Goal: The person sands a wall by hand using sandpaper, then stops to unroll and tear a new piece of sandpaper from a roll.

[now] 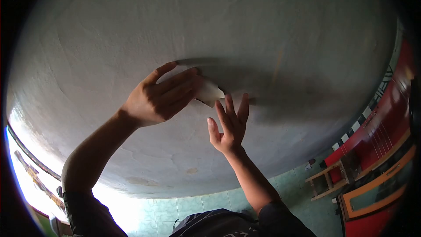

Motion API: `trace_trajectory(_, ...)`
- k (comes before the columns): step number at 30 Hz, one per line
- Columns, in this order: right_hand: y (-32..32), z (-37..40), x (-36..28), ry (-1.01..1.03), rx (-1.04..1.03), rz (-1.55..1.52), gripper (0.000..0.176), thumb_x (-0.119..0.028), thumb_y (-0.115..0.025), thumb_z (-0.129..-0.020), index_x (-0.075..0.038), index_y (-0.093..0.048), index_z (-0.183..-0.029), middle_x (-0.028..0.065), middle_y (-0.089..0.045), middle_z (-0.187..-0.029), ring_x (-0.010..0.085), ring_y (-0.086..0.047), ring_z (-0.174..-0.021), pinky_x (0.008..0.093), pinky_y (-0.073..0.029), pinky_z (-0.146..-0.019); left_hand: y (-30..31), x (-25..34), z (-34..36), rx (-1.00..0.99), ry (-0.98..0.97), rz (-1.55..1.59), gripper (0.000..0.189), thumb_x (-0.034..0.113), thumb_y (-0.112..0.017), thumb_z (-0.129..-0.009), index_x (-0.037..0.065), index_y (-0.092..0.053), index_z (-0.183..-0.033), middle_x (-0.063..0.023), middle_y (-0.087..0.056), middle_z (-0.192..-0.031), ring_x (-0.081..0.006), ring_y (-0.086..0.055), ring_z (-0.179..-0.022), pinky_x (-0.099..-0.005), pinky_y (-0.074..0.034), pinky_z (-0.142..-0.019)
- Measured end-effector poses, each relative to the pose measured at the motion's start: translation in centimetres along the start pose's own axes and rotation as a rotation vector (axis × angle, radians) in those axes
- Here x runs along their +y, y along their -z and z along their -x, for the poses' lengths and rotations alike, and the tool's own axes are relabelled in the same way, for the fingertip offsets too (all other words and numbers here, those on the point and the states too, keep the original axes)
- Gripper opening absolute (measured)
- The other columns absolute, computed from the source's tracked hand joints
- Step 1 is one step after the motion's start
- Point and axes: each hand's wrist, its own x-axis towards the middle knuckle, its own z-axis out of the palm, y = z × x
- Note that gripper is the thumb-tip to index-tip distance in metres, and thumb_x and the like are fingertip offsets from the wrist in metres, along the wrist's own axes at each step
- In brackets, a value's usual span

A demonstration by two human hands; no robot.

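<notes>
A grey plastered wall curves across the view in front of me. My left hand is up against it with its fingers stretched to the right. Its blurred lower fingers cover the left end of a small pale sheet, like a piece of paper, with a dark, uneven edge; the thumb is hidden. From below right, my right hand reaches up with fingers spread and nothing in its grasp. Its index fingertip is right at the sheet's lower right corner. Both hands throw a long shadow rightward over the wall.
Pale green tiles cover the floor at the wall's foot. A wooden stool and an orange-framed glass panel are at the lower right, beside a red wall. Bright light comes from the lower left.
</notes>
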Motion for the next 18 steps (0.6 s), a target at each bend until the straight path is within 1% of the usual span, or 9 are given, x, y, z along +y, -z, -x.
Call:
trace_trajectory(3,-1.6,-0.4,-2.0,-0.051,-0.049,0.156,0.057,-0.03,-0.063,-0.096,-0.007,-0.052,-0.146,0.0133,-0.048,-0.155,0.0532,-0.023,-0.149,0.0632,-0.016,-0.12,0.9,-1.0,2.8,-0.001,0.002,-0.009,0.028,0.024,-0.079,-0.084,0.022,-0.075,-0.111,0.0061,-0.068,-0.132,-0.0147,-0.057,-0.132,-0.0443,-0.043,-0.116)
trace_trajectory(4,-2.2,-0.3,-2.3,-0.057,-0.033,0.168,0.059,-0.032,-0.061,-0.097,-0.006,-0.049,-0.148,0.0136,-0.044,-0.158,0.0523,-0.021,-0.15,0.0647,-0.013,-0.12,1.2,-1.4,3.7,-0.005,0.001,-0.01,0.027,0.023,-0.078,-0.085,0.022,-0.075,-0.112,0.0068,-0.068,-0.133,-0.0144,-0.057,-0.133,-0.0444,-0.042,-0.117)
trace_trajectory(7,-3.3,-0.6,-3.2,-0.11,0.053,0.183,0.06,-0.032,-0.061,-0.097,-0.006,-0.047,-0.15,0.0126,-0.039,-0.161,0.0515,-0.019,-0.151,0.0663,-0.013,-0.12,1.6,-2.0,5.9,-0.033,-0.026,-0.046,0.028,0.025,-0.077,-0.087,0.025,-0.073,-0.115,0.0092,-0.066,-0.135,-0.0129,-0.052,-0.137,-0.0453,-0.035,-0.122)
trace_trajectory(8,-3.5,-0.7,-3.5,-0.105,0.061,0.193,0.062,-0.033,-0.061,-0.098,-0.006,-0.045,-0.151,0.0121,-0.036,-0.163,0.0513,-0.018,-0.151,0.0678,-0.013,-0.119,1.5,-2.0,6.6,-0.048,-0.028,-0.06,0.029,0.026,-0.077,-0.088,0.026,-0.073,-0.116,0.0096,-0.064,-0.137,-0.0125,-0.05,-0.138,-0.0458,-0.033,-0.123)
trace_trajectory(11,-4.8,-0.7,-4.3,-0.049,0.084,0.234,0.057,-0.032,-0.06,-0.099,-0.008,-0.048,-0.149,0.0131,-0.038,-0.161,0.0511,-0.017,-0.152,0.0689,-0.012,-0.118,1.3,-2.1,9.0,-0.059,-0.014,-0.081,0.033,0.03,-0.078,-0.087,0.029,-0.071,-0.12,0.0105,-0.06,-0.143,-0.0116,-0.043,-0.143,-0.0471,-0.028,-0.125)
trace_trajectory(14,-5.1,-1.4,-4.7,0.055,0.062,0.253,0.049,-0.025,-0.062,-0.097,-0.01,-0.055,-0.144,0.0138,-0.042,-0.159,0.0505,-0.017,-0.152,0.0673,-0.01,-0.119,1.4,-2.3,10.5,-0.034,0.016,-0.073,0.039,0.034,-0.08,-0.086,0.03,-0.07,-0.122,0.0109,-0.056,-0.147,-0.0121,-0.038,-0.147,-0.0481,-0.024,-0.127)
trace_trajectory(17,-6.4,-1.9,-4.9,0.284,0.049,0.232,0.04,-0.022,-0.064,-0.096,-0.018,-0.064,-0.136,0.0086,-0.049,-0.155,0.0462,-0.02,-0.153,0.0657,-0.007,-0.12,1.7,-2.4,12.7,-0.047,0.041,-0.078,0.043,0.036,-0.082,-0.084,0.031,-0.069,-0.125,0.0105,-0.054,-0.149,-0.0135,-0.035,-0.148,-0.0491,-0.021,-0.128)
trace_trajectory(18,-6.7,-2.2,-5.4,0.286,0.071,0.233,0.036,-0.021,-0.068,-0.094,-0.021,-0.068,-0.13,0.0033,-0.056,-0.15,0.0418,-0.029,-0.151,0.0616,-0.012,-0.12,1.7,-2.2,13.5,-0.052,0.048,-0.083,0.045,0.036,-0.082,-0.083,0.031,-0.069,-0.126,0.0104,-0.054,-0.149,-0.014,-0.035,-0.149,-0.0494,-0.02,-0.128)
